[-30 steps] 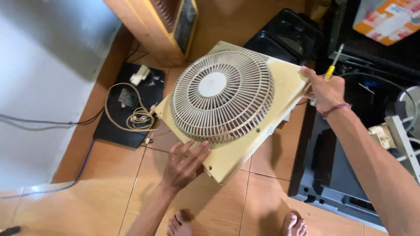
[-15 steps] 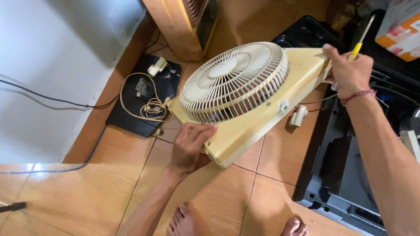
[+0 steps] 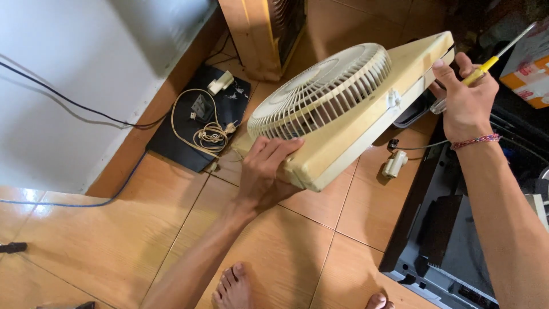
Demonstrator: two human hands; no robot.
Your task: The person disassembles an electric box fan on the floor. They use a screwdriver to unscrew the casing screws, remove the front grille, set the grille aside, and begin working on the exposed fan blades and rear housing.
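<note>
The box fan point(image 3: 349, 109) is held tilted above the tiled floor point(image 3: 103, 240), its round grille facing about 10 o'clock, and turning it well seems to call for carrying the weight on the lower corner while the upper corner only steers, with the trailing plug point(image 3: 394, 164) kept from snagging. The fan's casing is a flat, square-edged slab of yellowed cream plastic, smooth and hard; the grille is a shallow dome of thin ribs around a plain hub. The left hand point(image 3: 264, 174) cups the casing's corner at 6 o'clock, fingers spread over the face against the grille's rim. The right hand point(image 3: 466, 103) grips the corner at 2 o'clock with thumb pressed on the edge, its fingers also wrapped around a yellow-handled screwdriver point(image 3: 494, 57) with a thin metal shaft pointing to 1 o'clock. At 9 o'clock of the fan a coiled beige cord point(image 3: 209, 134) lies on a dark mat point(image 3: 171, 146).
</note>
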